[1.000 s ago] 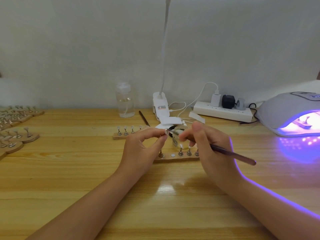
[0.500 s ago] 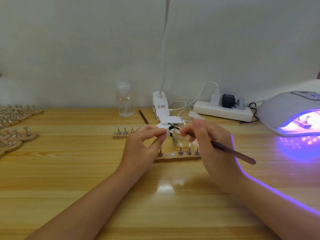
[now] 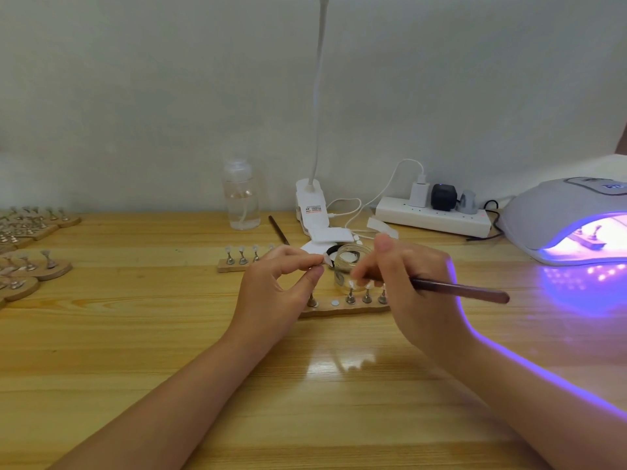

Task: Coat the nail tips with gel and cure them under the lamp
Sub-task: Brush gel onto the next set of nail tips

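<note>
Above the holder board point(image 3: 342, 308), hands pinch — left point(image 3: 271, 286) a pale nail tip point(image 3: 326, 261), right point(image 3: 407, 283) a brush point(image 3: 458, 290).

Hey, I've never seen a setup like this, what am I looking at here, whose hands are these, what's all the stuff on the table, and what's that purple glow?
There is no machine here: the picture comes from a camera worn on a person's head, looking down at their own two hands over a wooden table. The left hand pinches a small nail tip on its stand. The right hand holds a thin brush, its tip hidden near a small glass jar. In front lies a wooden holder strip carrying more nail tips on metal pegs; a second strip sits farther back. The purple glow is the curing lamp on the right, switched on. Behind stand a clear bottle, a desk lamp base and a power strip.
</note>
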Action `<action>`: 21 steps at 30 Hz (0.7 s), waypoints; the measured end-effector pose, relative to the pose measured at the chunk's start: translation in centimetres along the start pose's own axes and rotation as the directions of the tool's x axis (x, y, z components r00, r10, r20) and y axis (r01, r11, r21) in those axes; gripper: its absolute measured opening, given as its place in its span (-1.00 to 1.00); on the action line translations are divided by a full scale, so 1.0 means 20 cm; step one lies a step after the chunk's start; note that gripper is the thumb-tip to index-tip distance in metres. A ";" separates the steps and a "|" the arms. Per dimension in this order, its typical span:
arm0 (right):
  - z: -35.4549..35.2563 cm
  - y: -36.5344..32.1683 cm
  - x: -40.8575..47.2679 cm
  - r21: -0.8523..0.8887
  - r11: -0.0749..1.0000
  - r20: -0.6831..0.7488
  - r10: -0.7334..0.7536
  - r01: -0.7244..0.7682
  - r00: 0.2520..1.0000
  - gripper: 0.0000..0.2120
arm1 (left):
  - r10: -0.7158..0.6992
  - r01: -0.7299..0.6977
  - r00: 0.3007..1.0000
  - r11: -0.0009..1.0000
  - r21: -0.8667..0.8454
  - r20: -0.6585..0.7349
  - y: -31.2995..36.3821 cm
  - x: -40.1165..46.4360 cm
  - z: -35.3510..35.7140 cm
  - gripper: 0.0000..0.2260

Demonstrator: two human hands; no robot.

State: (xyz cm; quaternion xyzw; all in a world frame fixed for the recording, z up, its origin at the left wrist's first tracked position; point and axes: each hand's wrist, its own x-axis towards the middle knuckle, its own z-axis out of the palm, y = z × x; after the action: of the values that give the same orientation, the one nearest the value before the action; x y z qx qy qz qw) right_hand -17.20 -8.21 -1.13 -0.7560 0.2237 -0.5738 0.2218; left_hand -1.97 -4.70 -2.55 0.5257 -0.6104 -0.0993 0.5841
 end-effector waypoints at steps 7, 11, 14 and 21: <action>0.00 0.01 -0.01 0.006 0.999 0.016 0.041 -0.041 0.999 -0.51 | -0.001 0.001 1.000 1.000 -0.001 -0.018 -0.01 0.00 0.00 -0.71; 0.00 0.01 0.01 -0.134 0.984 -0.002 -0.122 0.121 0.992 -0.60 | -0.001 0.001 1.000 1.000 -0.001 -0.014 -0.01 0.00 0.00 -0.72; -0.01 0.02 -0.01 -0.104 0.992 -0.015 -0.078 0.076 0.997 -0.55 | -0.006 0.006 1.000 1.000 -0.004 -0.016 0.00 0.00 0.00 -0.71; -0.01 0.03 -0.01 -0.135 0.987 -0.040 -0.098 0.092 0.994 -0.56 | -0.008 0.008 1.000 1.000 -0.006 -0.018 0.00 0.00 0.00 -0.74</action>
State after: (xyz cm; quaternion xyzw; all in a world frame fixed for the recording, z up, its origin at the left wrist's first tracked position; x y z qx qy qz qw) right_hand -17.39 -8.64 -1.56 -0.7652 0.2304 -0.5851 0.1379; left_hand -1.94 -4.74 -2.59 0.5274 -0.6026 -0.0989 0.5907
